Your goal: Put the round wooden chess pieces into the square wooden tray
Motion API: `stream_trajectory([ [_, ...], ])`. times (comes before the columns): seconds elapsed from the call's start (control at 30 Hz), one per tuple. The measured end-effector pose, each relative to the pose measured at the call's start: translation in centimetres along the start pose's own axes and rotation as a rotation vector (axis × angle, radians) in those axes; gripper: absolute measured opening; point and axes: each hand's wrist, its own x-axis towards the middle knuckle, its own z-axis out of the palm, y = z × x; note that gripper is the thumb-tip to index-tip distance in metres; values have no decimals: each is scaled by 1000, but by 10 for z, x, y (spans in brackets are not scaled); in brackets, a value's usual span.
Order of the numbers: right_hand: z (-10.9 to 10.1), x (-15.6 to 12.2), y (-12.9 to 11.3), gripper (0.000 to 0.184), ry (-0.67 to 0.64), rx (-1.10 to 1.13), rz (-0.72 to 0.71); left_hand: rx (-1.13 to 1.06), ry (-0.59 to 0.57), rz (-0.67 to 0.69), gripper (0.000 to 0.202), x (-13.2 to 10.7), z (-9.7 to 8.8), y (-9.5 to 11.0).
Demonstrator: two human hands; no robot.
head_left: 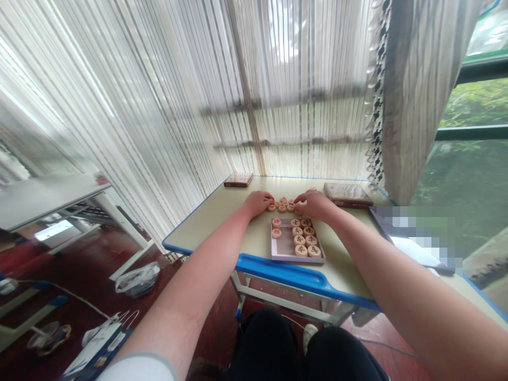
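A small group of round wooden xiangqi pieces (pixel 282 208) lies on the cream table, between my two hands. My left hand (pixel 259 202) is at the left edge of the group, its bent fingers closed against a piece there. From the right, my right hand (pixel 313 203) reaches in with thumb and fingers pinched at a piece by the group's right edge; the fingertips partly cover it. Nearer to me, a shallow open box (pixel 284 246) holds two red-marked pieces (pixel 277 228) on its left and two columns of black-marked pieces (pixel 305 238) on its right.
A flat brown box (pixel 238 179) sits at the table's far left, and a larger one (pixel 347 194) at the far right. Another piece (pixel 313 189) shows behind my right hand. The table's blue front edge (pixel 283 272) is close to my knees. Striped curtains (pixel 301 106) hang behind.
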Motion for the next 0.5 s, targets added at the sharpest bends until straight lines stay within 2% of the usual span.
stream_trajectory([
  [0.17,4,0,-7,30,-17,7,-48,-104,66,-11,20,2,1,1],
  [0.5,5,1,-1,28,16,18,-49,-458,145,-68,21,6,8,-4],
])
